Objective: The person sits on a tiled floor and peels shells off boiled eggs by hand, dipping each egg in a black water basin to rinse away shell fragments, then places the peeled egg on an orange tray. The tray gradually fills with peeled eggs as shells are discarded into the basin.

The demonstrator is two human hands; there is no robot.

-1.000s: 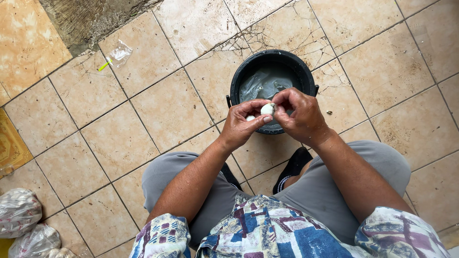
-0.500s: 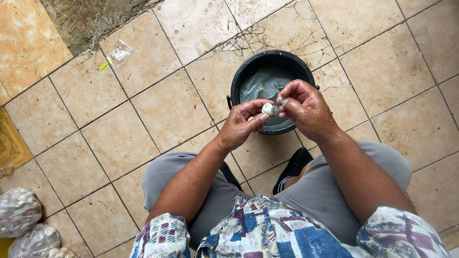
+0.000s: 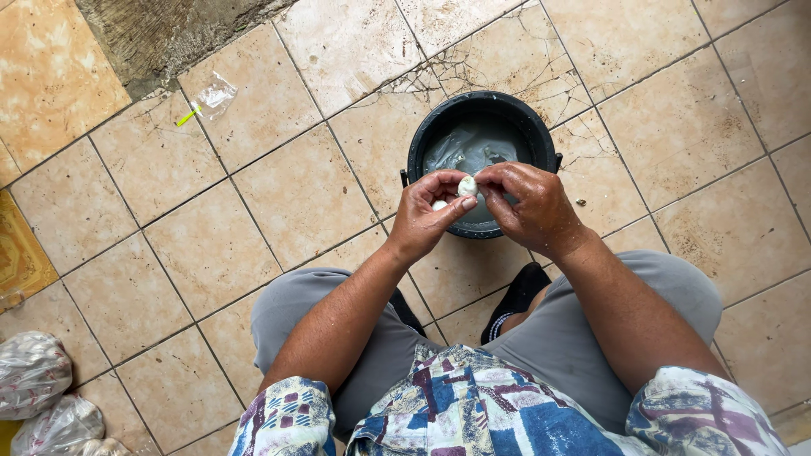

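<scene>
My left hand [image 3: 427,215] and my right hand [image 3: 530,207] meet over the near rim of a black bucket [image 3: 422,143] that stands on the tiled floor. Between their fingertips they pinch a small white rounded piece [image 3: 466,186]. A second small white bit [image 3: 438,204] shows in my left palm. The bucket holds grey water with pale shapes in it. Both hands look wet.
Beige floor tiles [image 3: 211,245], some cracked, surround the bucket. A small clear plastic wrapper [image 3: 211,95] lies at the upper left beside a rough concrete patch [image 3: 160,34]. Filled plastic bags [image 3: 38,393] sit at the bottom left. My knees and dark shoes [image 3: 515,295] are below the hands.
Both hands stay over the bucket's near rim. The fingers have shifted around the white piece, and the fingertips now pinch it from both sides.
</scene>
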